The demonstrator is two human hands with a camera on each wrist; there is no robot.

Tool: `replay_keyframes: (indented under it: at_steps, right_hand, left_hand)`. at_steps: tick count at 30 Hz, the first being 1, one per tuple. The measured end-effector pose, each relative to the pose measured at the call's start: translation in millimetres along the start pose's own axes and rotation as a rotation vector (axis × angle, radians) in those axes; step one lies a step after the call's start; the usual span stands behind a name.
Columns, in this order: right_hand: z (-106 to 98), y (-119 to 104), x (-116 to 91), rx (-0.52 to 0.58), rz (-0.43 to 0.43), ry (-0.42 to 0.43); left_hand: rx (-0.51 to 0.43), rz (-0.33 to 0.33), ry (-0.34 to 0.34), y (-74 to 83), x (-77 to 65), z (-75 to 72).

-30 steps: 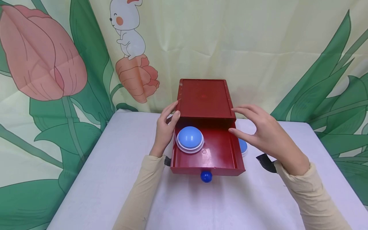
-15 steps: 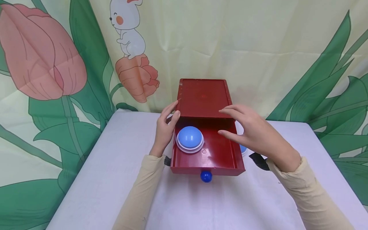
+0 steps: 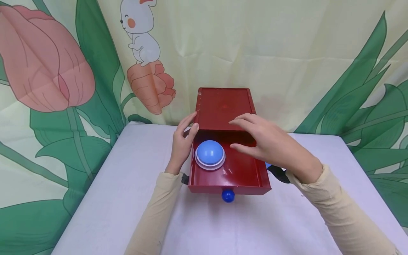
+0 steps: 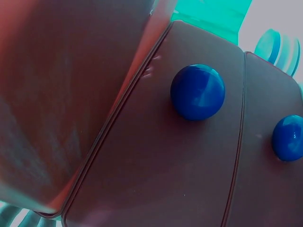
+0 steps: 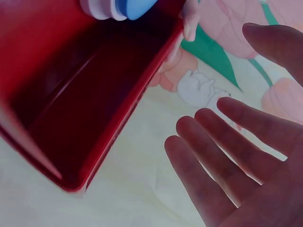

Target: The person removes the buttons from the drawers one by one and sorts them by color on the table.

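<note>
A red cabinet (image 3: pixel 224 106) stands with its top drawer (image 3: pixel 220 180) pulled out. In the drawer's left part sits a push button (image 3: pixel 209 152) with a light-blue dome and white base. My left hand (image 3: pixel 181 145) rests along the cabinet's left side, fingers straight; its fingertips also show in the right wrist view. Over the drawer's right half hovers my right hand (image 3: pixel 266 140), thumb and fingers spread apart, nothing between them. The right wrist view shows its fingers (image 5: pixel 227 158) extended, clear of the cabinet.
A dark-blue round knob (image 3: pixel 228 196) sticks out from the drawer front. Lower drawer fronts with blue knobs (image 4: pixel 197 92) show in the left wrist view. Another blue button (image 3: pixel 267 165) is partly hidden right of the drawer. A printed curtain (image 3: pixel 287 46) hangs behind the white-covered table (image 3: pixel 127 170).
My right hand has moved left from the cabinet's right edge to over the drawer, its fingers still spread. The left hand, drawer and button stay where they were.
</note>
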State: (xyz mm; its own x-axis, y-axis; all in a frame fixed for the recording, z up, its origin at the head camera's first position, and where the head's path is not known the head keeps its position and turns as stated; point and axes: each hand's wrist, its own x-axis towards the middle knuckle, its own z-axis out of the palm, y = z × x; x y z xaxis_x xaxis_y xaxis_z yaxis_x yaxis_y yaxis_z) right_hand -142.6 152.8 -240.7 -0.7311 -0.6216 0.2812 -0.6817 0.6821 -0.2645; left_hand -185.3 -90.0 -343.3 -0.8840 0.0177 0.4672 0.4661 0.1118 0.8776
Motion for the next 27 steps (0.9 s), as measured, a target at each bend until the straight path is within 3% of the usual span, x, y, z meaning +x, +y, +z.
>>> replay_keyframes:
  at_steps: [4, 12, 27]
  right_hand:
    - [4.0, -2.5, 5.1, 0.017, -0.021, -0.034]
    - [13.2, -7.2, 11.8, 0.028, -0.058, -0.065]
    - [29.7, -10.6, 23.7, -0.001, -0.051, -0.154]
  left_hand:
    - [-0.005, -0.006, 0.005, -4.3, 0.8, 0.7]
    - [-0.025, 0.010, 0.013, -38.4, 7.7, 2.1]
    - [-0.002, 0.019, 0.006, -42.7, 7.1, 0.4]
